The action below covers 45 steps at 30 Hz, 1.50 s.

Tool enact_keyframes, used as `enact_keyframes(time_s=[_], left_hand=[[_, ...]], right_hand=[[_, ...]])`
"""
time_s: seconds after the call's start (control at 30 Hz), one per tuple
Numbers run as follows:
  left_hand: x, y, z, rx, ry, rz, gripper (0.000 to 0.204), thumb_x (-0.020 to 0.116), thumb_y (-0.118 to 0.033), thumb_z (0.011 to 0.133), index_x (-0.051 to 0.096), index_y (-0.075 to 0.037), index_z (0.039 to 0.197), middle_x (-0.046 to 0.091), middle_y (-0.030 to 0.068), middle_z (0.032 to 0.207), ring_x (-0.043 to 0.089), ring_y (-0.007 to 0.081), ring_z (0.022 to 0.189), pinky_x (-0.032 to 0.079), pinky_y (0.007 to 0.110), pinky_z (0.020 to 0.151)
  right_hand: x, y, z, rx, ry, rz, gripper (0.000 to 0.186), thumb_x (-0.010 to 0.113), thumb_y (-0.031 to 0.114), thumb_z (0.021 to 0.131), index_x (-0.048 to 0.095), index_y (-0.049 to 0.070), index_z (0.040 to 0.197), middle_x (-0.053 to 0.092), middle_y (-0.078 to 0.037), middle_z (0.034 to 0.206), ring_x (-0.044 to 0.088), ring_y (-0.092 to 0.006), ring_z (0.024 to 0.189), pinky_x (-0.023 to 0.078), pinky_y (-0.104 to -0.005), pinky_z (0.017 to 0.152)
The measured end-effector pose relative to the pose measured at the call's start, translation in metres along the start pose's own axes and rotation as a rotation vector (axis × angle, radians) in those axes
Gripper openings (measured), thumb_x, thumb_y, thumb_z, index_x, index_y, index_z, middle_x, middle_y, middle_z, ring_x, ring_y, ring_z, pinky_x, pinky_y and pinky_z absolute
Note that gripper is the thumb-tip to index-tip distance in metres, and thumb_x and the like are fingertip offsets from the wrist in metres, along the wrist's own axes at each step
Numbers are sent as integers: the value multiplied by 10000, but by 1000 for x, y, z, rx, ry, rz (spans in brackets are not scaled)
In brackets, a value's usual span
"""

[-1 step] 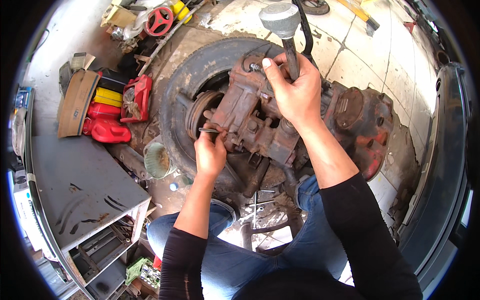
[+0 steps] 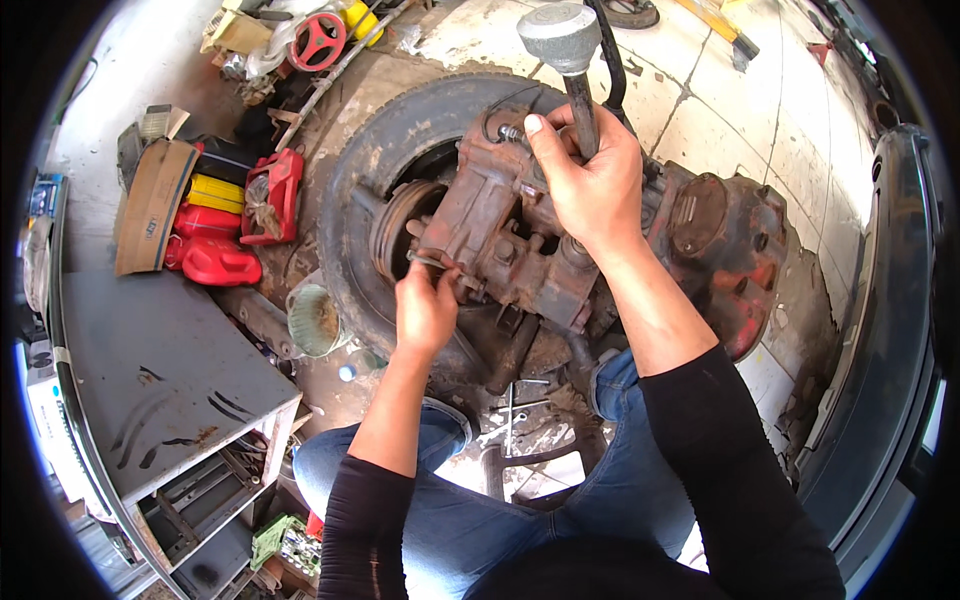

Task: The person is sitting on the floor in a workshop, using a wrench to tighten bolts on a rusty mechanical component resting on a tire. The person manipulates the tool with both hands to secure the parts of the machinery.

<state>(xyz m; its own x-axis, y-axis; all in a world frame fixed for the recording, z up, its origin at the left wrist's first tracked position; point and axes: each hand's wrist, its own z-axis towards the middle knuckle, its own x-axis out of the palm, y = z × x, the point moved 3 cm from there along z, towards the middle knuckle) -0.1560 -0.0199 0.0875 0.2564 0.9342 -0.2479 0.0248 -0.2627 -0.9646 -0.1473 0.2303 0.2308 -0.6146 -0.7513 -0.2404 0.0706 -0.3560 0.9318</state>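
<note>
My right hand [image 2: 598, 195] grips the dark shaft of a hammer-like tool, its wide silver metal head [image 2: 560, 45] raised above the machinery. My left hand [image 2: 423, 310] has its fingers closed on a thin metal rod [image 2: 425, 260] against the left part of a rusty cast-metal mechanical assembly [image 2: 485, 220], beside a ringed pulley [image 2: 395, 225]. That assembly rests over a large tire [image 2: 355, 170] and extends right to a red-stained housing [image 2: 730, 260]. A bent black bar [image 2: 614, 75] stands behind my right hand.
Red and yellow jerrycans [image 2: 215, 260] and cardboard [image 2: 150, 210] lie at left, above a grey metal bench [image 2: 175, 340]. A greenish bucket [image 2: 308, 320] stands beside the tire. Loose wrenches [image 2: 510, 420] lie on the floor between my legs. A dark vehicle panel [image 2: 870, 320] edges the right side.
My left hand and the thin rod have shifted slightly to the right along the assembly. My right hand and the hammer-like tool look unmoved.
</note>
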Motion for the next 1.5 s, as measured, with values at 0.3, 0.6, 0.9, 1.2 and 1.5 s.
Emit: enact_keyframes(time_s=[0.3, 0.6, 0.9, 1.2, 1.5], left_hand=[[8, -21, -7, -102, 75, 153, 136, 582, 83, 1014, 553, -24, 1093, 722, 95, 1025, 686, 131, 936, 583, 289, 804], [3, 12, -5, -34, -214, -208, 127, 658, 67, 980, 585, -19, 1038, 706, 68, 907, 661, 96, 784, 560, 277, 640], [14, -8, -3, -141, -117, 11, 108, 656, 58, 981, 579, -1, 1028, 709, 78, 870, 664, 94, 782, 560, 280, 626], [8, 2, 2, 2, -121, 189, 105, 674, 6, 957, 606, -15, 1034, 705, 134, 817, 655, 134, 738, 547, 333, 722], [12, 2, 2, -21, -122, 78, 107, 675, 35, 957, 630, -11, 1043, 743, 111, 867, 691, 127, 770, 557, 322, 708]], right_hand=[[-1, 0, -1, 7, -38, 14, 251, 781, 260, 931, 687, 34, 873, 662, -34, 657, 607, -100, 580, 476, -298, 571], [2, 1, 0, 14, -27, 9, 251, 778, 262, 929, 696, 31, 875, 699, -74, 683, 664, -156, 606, 509, -330, 606], [-2, -1, 2, -60, -63, -37, 219, 763, 223, 918, 707, 16, 876, 726, -135, 728, 725, -263, 671, 539, -375, 644], [-1, 0, 1, -91, -81, -58, 218, 762, 225, 899, 716, 14, 866, 712, -168, 733, 728, -329, 700, 540, -398, 660], [1, 1, 1, -73, -82, -63, 223, 763, 238, 899, 739, 17, 896, 724, -128, 711, 729, -268, 663, 545, -368, 643]])
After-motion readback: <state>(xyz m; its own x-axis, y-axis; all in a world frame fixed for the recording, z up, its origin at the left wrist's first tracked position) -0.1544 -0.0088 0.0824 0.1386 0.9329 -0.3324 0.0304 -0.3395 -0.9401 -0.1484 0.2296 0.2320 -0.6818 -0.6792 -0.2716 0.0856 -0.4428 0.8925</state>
